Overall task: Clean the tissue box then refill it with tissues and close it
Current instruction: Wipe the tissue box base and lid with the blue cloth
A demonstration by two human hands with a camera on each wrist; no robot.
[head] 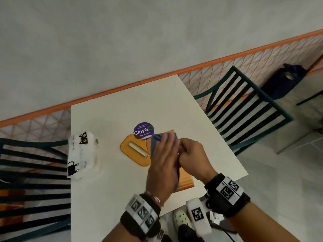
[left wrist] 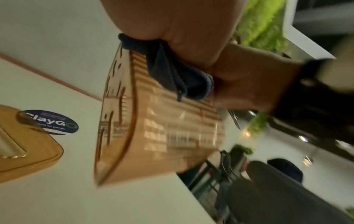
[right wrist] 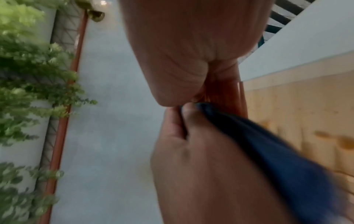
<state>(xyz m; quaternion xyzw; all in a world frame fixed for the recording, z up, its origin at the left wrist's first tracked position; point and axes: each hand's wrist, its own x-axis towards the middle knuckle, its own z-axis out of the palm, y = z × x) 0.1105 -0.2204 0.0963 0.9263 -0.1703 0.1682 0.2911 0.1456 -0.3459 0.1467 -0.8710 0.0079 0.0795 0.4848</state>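
Observation:
The ribbed orange tissue box point(head: 187, 180) stands without its lid near the table's front right edge. My left hand point(head: 164, 158) lies over it and holds a blue cloth point(head: 155, 142) against its wall, shown close up in the left wrist view as cloth point(left wrist: 172, 72) on box point(left wrist: 159, 128). My right hand point(head: 192, 152) grips the box's rim from the right. The orange lid point(head: 127, 145) with its slot lies flat to the left of the box. A white tissue pack point(head: 82, 154) with cat prints sits at the table's left edge.
A round purple ClayGo sticker point(head: 143, 130) is on the white table point(head: 122, 198) behind the lid. Dark slatted chairs stand at the right point(head: 244, 110) and left point(head: 35, 172). An orange mesh fence point(head: 262, 58) runs behind the table.

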